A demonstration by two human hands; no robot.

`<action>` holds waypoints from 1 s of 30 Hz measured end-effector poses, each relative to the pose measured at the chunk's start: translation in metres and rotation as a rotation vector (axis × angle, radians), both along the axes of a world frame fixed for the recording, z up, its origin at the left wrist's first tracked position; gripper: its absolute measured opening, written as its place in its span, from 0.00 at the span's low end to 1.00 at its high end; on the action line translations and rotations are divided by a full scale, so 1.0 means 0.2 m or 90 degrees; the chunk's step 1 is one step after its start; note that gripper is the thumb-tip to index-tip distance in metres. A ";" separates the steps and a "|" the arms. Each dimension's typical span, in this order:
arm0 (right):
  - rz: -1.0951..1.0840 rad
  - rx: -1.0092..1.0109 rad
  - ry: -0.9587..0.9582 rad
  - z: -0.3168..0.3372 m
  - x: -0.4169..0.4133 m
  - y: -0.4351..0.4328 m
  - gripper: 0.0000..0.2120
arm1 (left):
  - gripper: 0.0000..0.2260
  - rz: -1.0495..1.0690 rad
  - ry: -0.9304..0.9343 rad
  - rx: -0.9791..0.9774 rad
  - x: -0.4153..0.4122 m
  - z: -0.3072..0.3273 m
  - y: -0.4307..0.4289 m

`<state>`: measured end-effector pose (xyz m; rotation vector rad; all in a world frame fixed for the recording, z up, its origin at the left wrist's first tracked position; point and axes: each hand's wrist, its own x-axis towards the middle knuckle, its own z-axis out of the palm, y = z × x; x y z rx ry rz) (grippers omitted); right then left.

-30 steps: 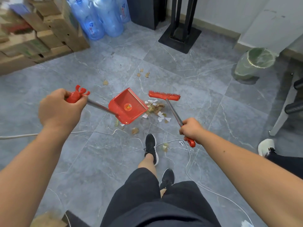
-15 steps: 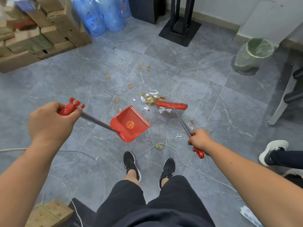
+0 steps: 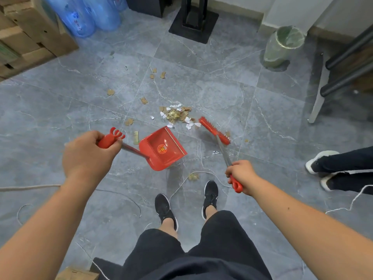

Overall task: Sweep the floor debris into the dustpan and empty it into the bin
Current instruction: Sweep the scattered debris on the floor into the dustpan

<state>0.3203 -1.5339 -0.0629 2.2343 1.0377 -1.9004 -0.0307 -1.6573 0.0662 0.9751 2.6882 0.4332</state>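
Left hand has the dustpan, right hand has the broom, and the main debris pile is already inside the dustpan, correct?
Not quite. The head view shows the dustpan empty; the main debris pile lies on the floor beyond its lip. Left hand has the dustpan, right hand has the broom.

You have cardboard boxes [image 3: 30, 31] far left, blue water bottles [image 3: 88, 15] beside them, a black stand base [image 3: 193, 25] far centre, and white cord [image 3: 30, 187] lying near your shoes [image 3: 210, 196].
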 end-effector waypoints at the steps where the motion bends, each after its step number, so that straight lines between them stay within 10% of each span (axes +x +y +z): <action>1: -0.033 0.000 0.008 0.01 -0.05 -0.04 0.07 | 0.13 -0.024 -0.009 0.000 -0.02 -0.01 0.00; 30: -0.368 0.042 0.030 -0.10 0.08 0.01 0.08 | 0.13 -0.387 0.011 -0.094 0.20 -0.07 0.55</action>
